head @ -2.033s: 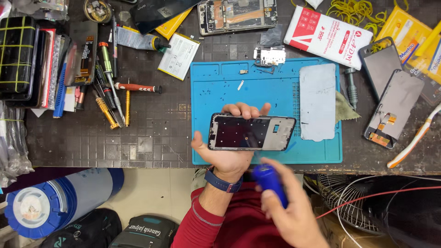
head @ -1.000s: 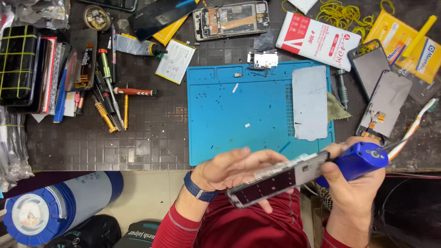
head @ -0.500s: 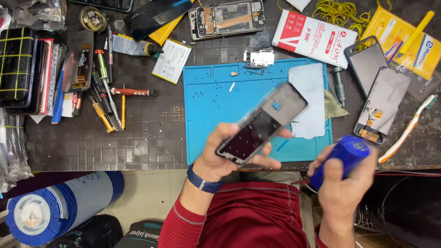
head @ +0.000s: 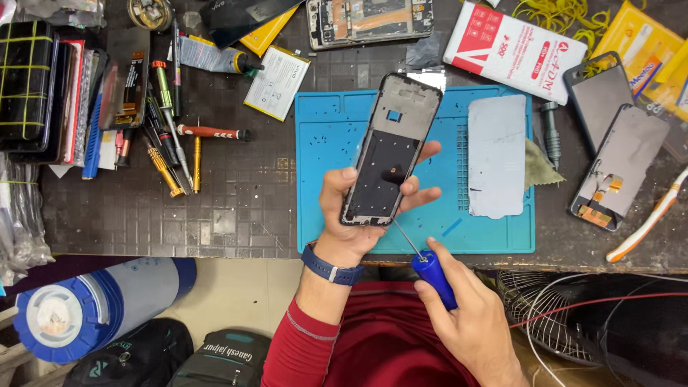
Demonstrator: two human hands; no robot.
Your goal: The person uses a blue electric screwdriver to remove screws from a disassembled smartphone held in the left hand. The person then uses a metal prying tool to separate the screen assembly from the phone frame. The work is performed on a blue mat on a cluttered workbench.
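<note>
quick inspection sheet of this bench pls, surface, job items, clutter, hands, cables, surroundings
surface: dark tiled bench top with a blue work mat on it
job's things: phone frame held upright over the mat; blue-handled screwdriver, thin shaft pointing at the frame's lower end
clutter: grey back panel on the mat; screwdrivers and tweezers at left; opened phone at top; red and white box; two screen panels at right
grippers: left hand grips the frame; right hand holds the screwdriver
cables: red wire across a wire fan guard
surroundings: blue and grey cylinder, dark bags below the bench
</note>
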